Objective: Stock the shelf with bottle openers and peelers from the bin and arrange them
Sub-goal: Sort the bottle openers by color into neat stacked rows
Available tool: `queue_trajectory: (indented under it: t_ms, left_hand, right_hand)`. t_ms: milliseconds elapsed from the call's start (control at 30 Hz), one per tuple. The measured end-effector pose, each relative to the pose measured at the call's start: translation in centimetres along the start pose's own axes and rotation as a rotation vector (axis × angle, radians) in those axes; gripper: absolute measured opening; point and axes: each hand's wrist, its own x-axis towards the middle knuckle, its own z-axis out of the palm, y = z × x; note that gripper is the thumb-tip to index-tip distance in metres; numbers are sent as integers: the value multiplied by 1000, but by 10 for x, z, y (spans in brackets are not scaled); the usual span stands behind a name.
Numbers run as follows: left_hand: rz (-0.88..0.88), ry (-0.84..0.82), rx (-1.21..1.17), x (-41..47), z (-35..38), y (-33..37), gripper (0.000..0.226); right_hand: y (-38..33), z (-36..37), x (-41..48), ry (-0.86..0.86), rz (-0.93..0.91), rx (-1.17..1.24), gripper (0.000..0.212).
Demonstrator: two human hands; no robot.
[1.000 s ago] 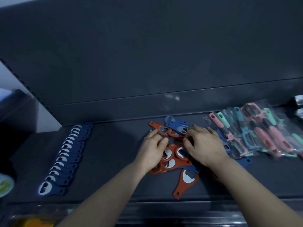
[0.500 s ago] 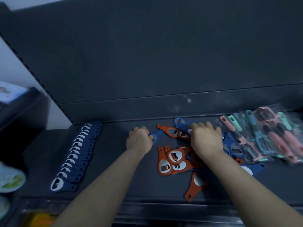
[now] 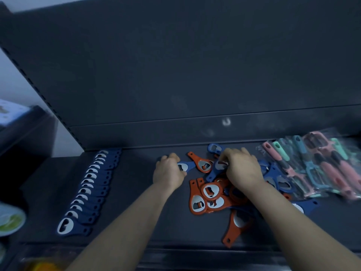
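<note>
Left hand [image 3: 168, 171]: fingers curled around one flat blue bottle opener with a steel-rimmed head [image 3: 184, 166]. Right hand [image 3: 242, 166]: fingers pinching another blue opener [image 3: 215, 169] off the loose orange-and-blue opener pile [image 3: 207, 196]. Far left: overlapped row of blue openers [image 3: 88, 189].

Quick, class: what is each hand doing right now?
Left hand: closed on a blue bottle opener.
Right hand: fingers curled into the mixed opener pile; grip cannot be told.

A green-and-white round container [image 3: 9, 222] sits at far left.
</note>
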Motion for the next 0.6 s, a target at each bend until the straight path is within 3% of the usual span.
queue_trajectory:
  t_ms: [67, 133, 200, 400, 500, 600]
  left_hand:
    - [7, 3, 14, -1, 0, 0, 45]
    - [8, 3, 18, -2, 0, -1, 45]
    - [11, 2, 16, -2, 0, -3, 45]
    - [-8, 10, -1, 1, -4, -19, 47]
    - [-1, 33, -3, 2, -9, -34, 45]
    - [9, 69, 16, 8, -18, -51, 42]
  right_hand:
    - [-6, 2, -3, 53, 112, 8, 32]
    - [-13, 5, -4, -49, 203, -79, 63]
    - [-18, 9, -4, -88, 187, -134, 72]
    - [-20, 15, 5, -169, 126, 74, 63]
    - [-22, 14, 6, -188, 95, 77, 41]
    - [-25, 14, 5, -96, 28, 96, 23]
